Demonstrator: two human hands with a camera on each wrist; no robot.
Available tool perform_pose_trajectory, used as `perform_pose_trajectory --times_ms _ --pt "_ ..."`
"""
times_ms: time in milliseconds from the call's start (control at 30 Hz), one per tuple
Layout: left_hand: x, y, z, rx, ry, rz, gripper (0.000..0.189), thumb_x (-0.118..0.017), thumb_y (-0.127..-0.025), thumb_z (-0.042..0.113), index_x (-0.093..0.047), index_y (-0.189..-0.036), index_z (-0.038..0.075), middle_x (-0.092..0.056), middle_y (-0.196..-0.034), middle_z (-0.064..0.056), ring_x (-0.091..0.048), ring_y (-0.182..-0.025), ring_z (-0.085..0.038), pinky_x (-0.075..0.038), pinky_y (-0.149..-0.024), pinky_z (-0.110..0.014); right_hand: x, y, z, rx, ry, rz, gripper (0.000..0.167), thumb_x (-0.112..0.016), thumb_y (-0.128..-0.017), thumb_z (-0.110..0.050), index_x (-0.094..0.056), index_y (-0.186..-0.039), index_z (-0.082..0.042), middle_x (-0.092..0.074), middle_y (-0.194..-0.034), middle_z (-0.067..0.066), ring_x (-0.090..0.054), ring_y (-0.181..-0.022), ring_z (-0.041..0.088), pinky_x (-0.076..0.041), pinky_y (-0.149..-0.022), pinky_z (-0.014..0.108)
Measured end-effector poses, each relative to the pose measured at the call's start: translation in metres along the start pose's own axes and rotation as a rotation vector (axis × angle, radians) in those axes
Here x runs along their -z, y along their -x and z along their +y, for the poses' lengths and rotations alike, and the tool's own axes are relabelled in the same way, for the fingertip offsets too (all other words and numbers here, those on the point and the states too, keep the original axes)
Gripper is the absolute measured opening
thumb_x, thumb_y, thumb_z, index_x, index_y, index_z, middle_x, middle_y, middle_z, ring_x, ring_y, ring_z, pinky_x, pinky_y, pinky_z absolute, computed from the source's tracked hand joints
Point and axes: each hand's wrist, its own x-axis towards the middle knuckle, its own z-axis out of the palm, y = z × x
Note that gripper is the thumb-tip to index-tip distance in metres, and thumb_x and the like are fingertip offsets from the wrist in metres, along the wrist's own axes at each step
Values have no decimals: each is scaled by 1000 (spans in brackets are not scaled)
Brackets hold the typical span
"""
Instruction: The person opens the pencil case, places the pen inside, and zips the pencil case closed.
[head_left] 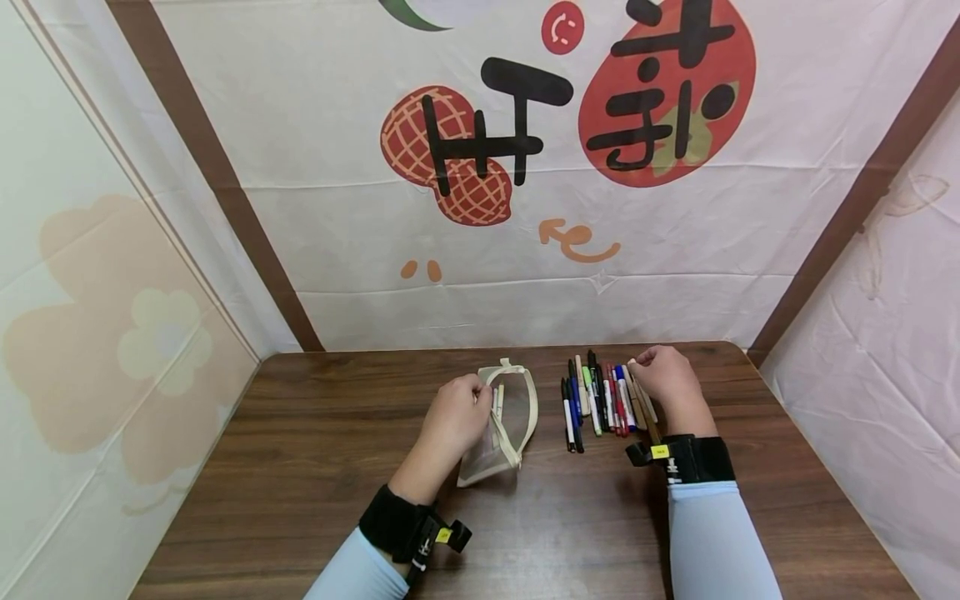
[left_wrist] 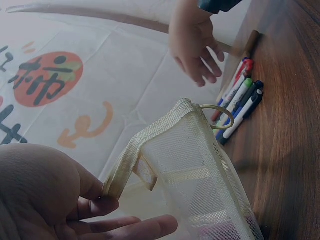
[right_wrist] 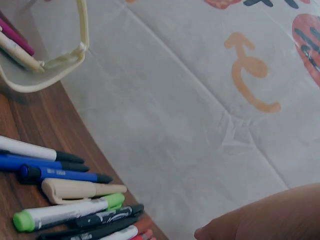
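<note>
Between thumb and finger, my left hand (head_left: 459,410) pinches the zip edge of a cream mesh zip pouch (left_wrist: 175,165). The pouch gapes open on the table, with a magenta pen (right_wrist: 17,40) and a cream pen (right_wrist: 19,52) inside. To its right lies a row of pens and markers, including a green-capped marker (right_wrist: 70,212), blue pens (right_wrist: 65,173) and brown pens (head_left: 638,404). Over the right end of that row hovers my right hand (head_left: 667,379); in the left wrist view its fingers hang loosely with nothing visible between them.
The dark wooden table (head_left: 300,483) ends at a printed cloth backdrop (head_left: 360,317) just behind the pens. Cloth walls (head_left: 862,333) stand at both sides. Each wrist wears a black strap (head_left: 701,458) with a small camera.
</note>
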Motion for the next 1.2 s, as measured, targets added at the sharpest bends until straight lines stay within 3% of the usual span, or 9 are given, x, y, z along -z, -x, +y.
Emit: perform_pose_trajectory --times_ms 367,667,1200 --pt "-1 -1 -2 -6 8 -7 28 -56 -115 22 -76 -104 6 -71 -94 -10 -62 -78 -22 -51 -70 -36 -6 -4 13 -43 83 -51 62 -65 -114 -38 -59 -153 10 -62 -155 36 -65 -136 53 -57 -108 65" --pt "-1 0 -2 -11 0 -2 28 -57 -115 22 -75 -101 6 -70 -92 -9 -62 -78 -22 -51 -70 -36 -11 -10 19 -65 99 -56 51 -72 -109 -30 -70 -141 9 -71 -141 33 -74 -113 41 -63 -91 55" --pt "0 0 -1 -9 6 -2 29 -56 -115 23 -74 -100 7 -70 -93 -9 -61 -77 -22 -50 -70 -35 -10 -5 17 -69 91 -48 38 -74 -107 -26 -77 -126 8 -76 -130 31 -76 -97 32 -64 -77 45"
